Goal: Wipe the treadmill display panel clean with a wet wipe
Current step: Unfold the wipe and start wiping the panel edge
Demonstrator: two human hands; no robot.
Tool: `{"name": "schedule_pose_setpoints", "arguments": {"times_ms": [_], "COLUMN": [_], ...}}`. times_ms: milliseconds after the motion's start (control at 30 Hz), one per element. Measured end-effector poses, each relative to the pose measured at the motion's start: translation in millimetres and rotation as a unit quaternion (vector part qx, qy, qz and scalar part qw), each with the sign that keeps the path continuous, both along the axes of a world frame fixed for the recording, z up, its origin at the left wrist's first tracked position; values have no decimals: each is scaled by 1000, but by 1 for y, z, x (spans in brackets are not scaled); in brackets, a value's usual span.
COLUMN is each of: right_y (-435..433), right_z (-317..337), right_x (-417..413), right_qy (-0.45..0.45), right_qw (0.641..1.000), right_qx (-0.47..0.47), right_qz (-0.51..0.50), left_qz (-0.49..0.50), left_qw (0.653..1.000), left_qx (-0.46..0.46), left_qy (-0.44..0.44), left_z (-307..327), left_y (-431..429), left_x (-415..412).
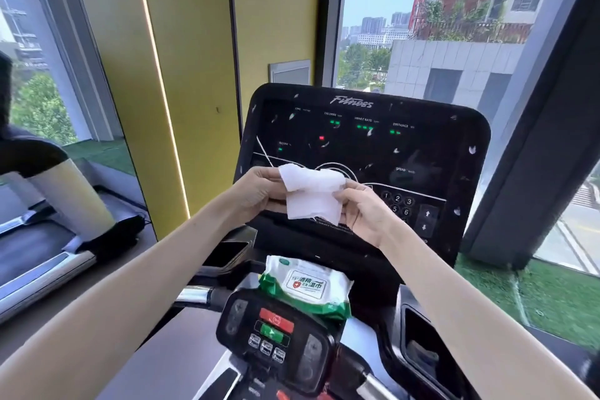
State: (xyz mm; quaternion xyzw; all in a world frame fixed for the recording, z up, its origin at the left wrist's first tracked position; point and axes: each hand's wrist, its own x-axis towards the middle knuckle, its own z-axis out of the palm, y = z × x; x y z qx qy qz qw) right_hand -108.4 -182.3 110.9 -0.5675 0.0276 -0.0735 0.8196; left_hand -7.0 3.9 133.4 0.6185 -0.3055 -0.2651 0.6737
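Note:
A white wet wipe (311, 193) hangs partly folded in front of the lower part of the black treadmill display panel (422, 146). My left hand (256, 191) pinches its left edge and my right hand (363, 214) pinches its right edge, so the wipe is stretched between them. The panel shows green and red lights, a number keypad at the right, and several white specks across its surface. The wipe and my hands hide the panel's lower middle.
A green and white wet wipe pack (305, 286) lies on the console ledge below the panel, above the control pod with red and green buttons (276, 326). A neighbouring treadmill (39, 250) stands at the left, windows lie behind, and a yellow wall (181, 75) rises at the centre left.

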Motion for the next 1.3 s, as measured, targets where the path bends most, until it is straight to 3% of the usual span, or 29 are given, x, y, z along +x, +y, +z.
{"name": "schedule_pose_setpoints", "arguments": {"times_ms": [300,467,733,867,1133,1300], "right_y": [13,33,46,55,74,75], "right_z": [-5,-3,14,13,16,18], "right_x": [29,64,126,157,192,204], "right_qy": [28,42,-24,-5,50,94], "right_qw": [998,998,986,967,961,946], "right_qx": [-38,-44,-132,-210,-174,-197], "right_qz": [28,-35,-97,-142,-211,-239], "left_qz": [6,27,-53,-71,-103,-58], "left_qw": [1000,997,998,995,992,974], "left_qx": [26,16,-10,58,74,136], "left_qy": [-11,75,30,-31,15,-173], "left_z": [-7,-16,7,5,2,-7], "left_y": [23,30,42,42,30,12], "left_x": [26,59,134,178,240,240]}}
